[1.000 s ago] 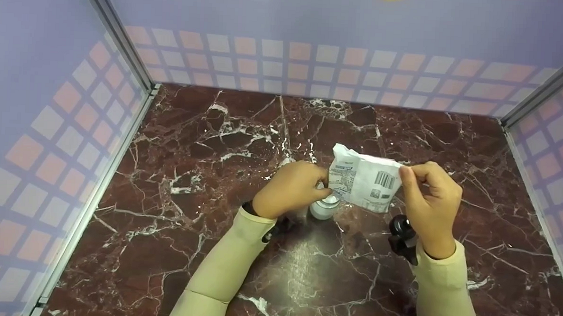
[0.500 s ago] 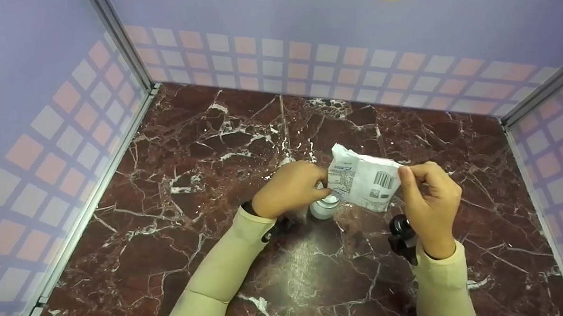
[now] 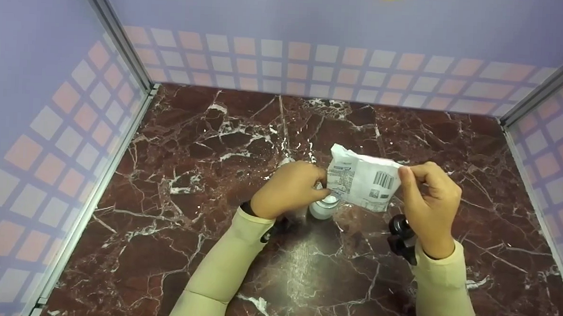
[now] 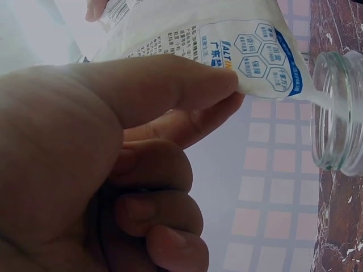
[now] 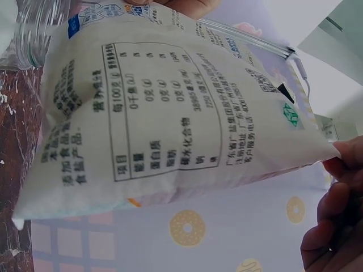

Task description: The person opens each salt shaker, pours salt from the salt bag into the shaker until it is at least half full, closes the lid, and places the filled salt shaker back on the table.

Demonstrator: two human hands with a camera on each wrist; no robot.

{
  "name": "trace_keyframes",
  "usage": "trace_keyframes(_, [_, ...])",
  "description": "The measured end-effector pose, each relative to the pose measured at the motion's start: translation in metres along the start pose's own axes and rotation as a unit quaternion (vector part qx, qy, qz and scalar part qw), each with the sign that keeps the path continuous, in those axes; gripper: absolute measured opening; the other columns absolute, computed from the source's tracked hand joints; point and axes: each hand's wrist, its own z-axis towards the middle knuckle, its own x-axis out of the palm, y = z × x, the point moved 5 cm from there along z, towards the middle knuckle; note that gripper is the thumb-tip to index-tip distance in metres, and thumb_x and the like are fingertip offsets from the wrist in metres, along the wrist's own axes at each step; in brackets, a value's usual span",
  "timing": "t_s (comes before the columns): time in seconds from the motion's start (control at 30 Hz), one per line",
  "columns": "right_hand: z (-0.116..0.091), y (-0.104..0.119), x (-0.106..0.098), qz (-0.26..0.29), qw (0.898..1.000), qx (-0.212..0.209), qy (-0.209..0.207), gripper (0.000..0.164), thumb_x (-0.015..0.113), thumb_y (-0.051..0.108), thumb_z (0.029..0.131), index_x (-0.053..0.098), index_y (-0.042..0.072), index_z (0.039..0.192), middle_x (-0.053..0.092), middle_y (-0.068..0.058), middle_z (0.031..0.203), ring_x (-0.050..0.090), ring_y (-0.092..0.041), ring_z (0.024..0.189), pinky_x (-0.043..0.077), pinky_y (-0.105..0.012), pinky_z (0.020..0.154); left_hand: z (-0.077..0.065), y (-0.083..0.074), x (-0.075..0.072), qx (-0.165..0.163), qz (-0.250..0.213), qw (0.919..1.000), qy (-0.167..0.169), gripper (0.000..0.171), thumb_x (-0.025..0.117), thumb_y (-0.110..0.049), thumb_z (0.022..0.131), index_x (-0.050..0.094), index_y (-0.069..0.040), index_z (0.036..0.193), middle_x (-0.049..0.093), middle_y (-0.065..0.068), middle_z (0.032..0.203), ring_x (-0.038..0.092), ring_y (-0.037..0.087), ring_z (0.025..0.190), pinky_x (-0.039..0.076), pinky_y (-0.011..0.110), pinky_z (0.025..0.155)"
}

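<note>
White packet is slanting toward the glass jar, left hand pinching near its pouring end, right hand pinching its far corner, neither visibly shifting this past second, so white contents are presumably flowing steadily in.

Between the left hand and right hand, the packet is white with black print, a blue band, blue hexagons and a green emblem. Beside the left hand, the jar is clear, tinged green. Beyond the hands, the lavender wall bears pink and white squares; beneath them, the desk is dark red, veined white.
</note>
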Motion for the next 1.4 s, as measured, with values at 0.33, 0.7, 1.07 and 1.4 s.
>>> trace_keyframes(0.33, [0.0006,0.0014,-0.0001,0.004,1.000,-0.003,-0.007,0.028,0.072,-0.003,0.091,0.059,-0.010,0.067,0.049,-0.013,0.060,0.043,-0.005,0.061,0.034,-0.016,0.061,-0.0019,-0.0024,-0.0019,0.009,0.004,0.9999,-0.001,0.017,0.073,-0.031,0.093,0.076,-0.015,0.087,0.071,-0.005,0.079,0.056,0.012,0.065,0.050,0.032,0.063])
trace_keyframes(0.7, [0.0013,0.0016,-0.0006,0.007,1.000,-0.008,-0.016,0.026,0.071,-0.005,0.090,0.060,-0.010,0.068,0.052,-0.014,0.060,0.043,-0.005,0.061,0.035,-0.016,0.060,-0.0007,-0.0017,-0.0040,0.022,-0.002,0.9996,-0.016,0.015,0.072,-0.028,0.094,0.077,-0.016,0.089,0.071,-0.005,0.078,0.054,0.011,0.062,0.049,0.031,0.062])
trace_keyframes(1.07, [0.0013,0.0007,-0.0018,0.008,1.000,-0.012,-0.024,0.029,0.072,-0.002,0.091,0.059,-0.011,0.067,0.050,-0.012,0.059,0.043,-0.004,0.060,0.034,-0.014,0.060,-0.0002,-0.0024,-0.0044,0.024,0.001,0.9996,-0.016,0.015,0.073,-0.029,0.094,0.077,-0.016,0.090,0.073,-0.004,0.081,0.056,0.012,0.064,0.050,0.032,0.064])
trace_keyframes(1.4, [-0.0018,0.0028,0.0002,-0.003,0.999,-0.047,-0.026,0.046,0.074,0.024,0.097,0.057,-0.007,0.067,0.046,-0.013,0.059,0.040,-0.011,0.060,0.032,-0.015,0.063,0.0003,-0.0022,-0.0037,0.017,-0.001,0.9998,-0.009,0.014,0.074,-0.029,0.094,0.078,-0.016,0.092,0.075,-0.006,0.085,0.056,0.010,0.064,0.050,0.031,0.063])
